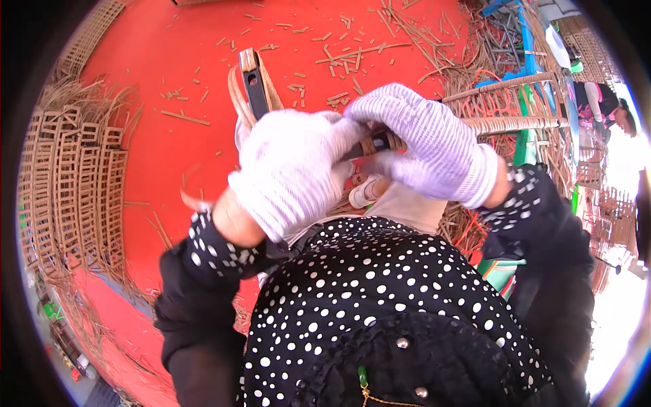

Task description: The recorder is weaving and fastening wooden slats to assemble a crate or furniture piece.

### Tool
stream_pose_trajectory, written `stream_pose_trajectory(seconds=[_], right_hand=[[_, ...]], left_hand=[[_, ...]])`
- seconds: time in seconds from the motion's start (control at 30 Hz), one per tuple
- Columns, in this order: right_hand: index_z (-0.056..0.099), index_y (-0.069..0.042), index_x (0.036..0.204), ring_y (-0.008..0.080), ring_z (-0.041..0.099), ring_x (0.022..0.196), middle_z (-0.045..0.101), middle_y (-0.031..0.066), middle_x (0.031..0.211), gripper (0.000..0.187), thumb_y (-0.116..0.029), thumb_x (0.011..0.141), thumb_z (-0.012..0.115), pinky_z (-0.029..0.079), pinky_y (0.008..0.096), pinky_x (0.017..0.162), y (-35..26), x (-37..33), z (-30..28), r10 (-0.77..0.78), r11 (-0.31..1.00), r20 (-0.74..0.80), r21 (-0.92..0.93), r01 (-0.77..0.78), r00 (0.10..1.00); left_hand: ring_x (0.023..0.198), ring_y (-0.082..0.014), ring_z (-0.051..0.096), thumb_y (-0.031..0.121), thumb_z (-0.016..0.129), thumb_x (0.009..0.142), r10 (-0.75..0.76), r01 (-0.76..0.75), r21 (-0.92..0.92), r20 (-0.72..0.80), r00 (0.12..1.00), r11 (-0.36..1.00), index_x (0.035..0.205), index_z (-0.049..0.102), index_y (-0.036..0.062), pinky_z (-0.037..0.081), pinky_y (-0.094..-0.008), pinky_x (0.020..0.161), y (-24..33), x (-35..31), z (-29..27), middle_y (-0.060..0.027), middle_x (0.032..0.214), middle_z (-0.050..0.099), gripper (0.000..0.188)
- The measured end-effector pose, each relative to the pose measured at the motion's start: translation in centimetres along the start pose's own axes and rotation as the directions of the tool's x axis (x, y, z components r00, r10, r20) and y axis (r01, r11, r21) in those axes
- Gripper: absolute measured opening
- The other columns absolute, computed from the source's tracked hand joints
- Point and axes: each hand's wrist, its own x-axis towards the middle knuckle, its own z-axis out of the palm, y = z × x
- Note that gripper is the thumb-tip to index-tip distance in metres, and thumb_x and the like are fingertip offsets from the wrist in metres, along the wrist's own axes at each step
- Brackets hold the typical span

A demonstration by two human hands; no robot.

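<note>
Both hands wear white knit gloves with grey stripes and meet in front of my body. My left hand (291,163) is closed around a dark frame bar (255,91) with a hole near its end; tan wicker strip (239,95) loops along its side. Beyond the left hand, the bar's upper end sticks out over the red floor. My right hand (434,146) is curled over a short dark, tan-wrapped section (377,142) between the two hands. Its fingertips are slightly blurred and partly hidden. Whether both dark sections belong to one piece is hidden by the gloves.
Stacked woven wicker panels (74,190) stand at the left. Cut strip ends (346,64) litter the red floor (203,47). At the right are wicker-wrapped poles (519,125), a blue pole (529,41) and loose strips. Another person (600,108) is at the far right.
</note>
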Motion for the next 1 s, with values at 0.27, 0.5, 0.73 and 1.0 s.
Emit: stream_pose_trajectory(seconds=[0.27, 0.5, 0.73, 1.0], right_hand=[[0.061, -0.006, 0.091, 0.027, 0.061, 0.072, 0.061, 0.0113, 0.078, 0.024, -0.011, 0.069, 0.069, 0.049, 0.0342, 0.064, 1.2, 1.8, 0.1, -0.042, 0.995, -0.071, -0.097, 0.035, 0.997], [0.06, 0.0, 0.089, 0.0123, 0.06, 0.07, 0.061, 0.0072, 0.078, 0.02, 0.001, 0.07, 0.069, 0.049, 0.0254, 0.065, 2.0, 3.0, -0.5, 0.014, 1.0, 0.031, 0.015, -0.015, 0.999], [0.06, 0.001, 0.09, 0.0105, 0.059, 0.071, 0.061, 0.0055, 0.079, 0.02, 0.001, 0.072, 0.068, 0.05, 0.0256, 0.065, 2.5, 4.2, -0.9, 0.083, 0.992, 0.081, 0.09, -0.09, 0.993], [0.059, -0.001, 0.09, 0.0088, 0.057, 0.069, 0.06, 0.0046, 0.078, 0.019, 0.001, 0.073, 0.067, 0.049, 0.0241, 0.063, 2.4, 4.4, -1.3, 0.147, 0.983, 0.103, 0.092, -0.156, 0.984]], left_hand=[[0.055, -0.0202, 0.056, 0.019, 0.061, 0.065, -0.037, 0.095, -0.079, 0.543, 0.839, 0.992, 0.091, 0.063, 0.0009, 0.044, -0.033, 0.053, -2.5, 4.5, -5.2, -0.0115, 0.061, 0.059, 0.032], [0.083, -0.0244, 0.062, 0.009, 0.058, 0.079, 0.151, -0.04, 0.185, -0.639, 0.754, 0.982, 0.092, 0.062, 0.0009, 0.049, -0.0311, 0.071, -1.1, -4.1, -5.6, -0.0101, 0.086, 0.063, 0.016], [0.064, -0.0228, 0.058, 0.006, 0.057, 0.069, 0.084, 0.198, 0.389, -0.6, 0.796, 0.9, 0.084, 0.061, 0.007, 0.048, -0.0342, 0.06, 0.6, -3.2, 5.0, -0.0075, 0.098, 0.06, 0.015], [0.062, -0.026, 0.061, 0.015, 0.05, 0.08, -0.225, 0.354, 0.341, -0.364, 0.904, 0.871, 0.082, 0.058, 0.0086, 0.048, -0.0418, 0.053, 0.2, -0.6, 6.5, -0.0107, 0.104, 0.055, 0.01]])
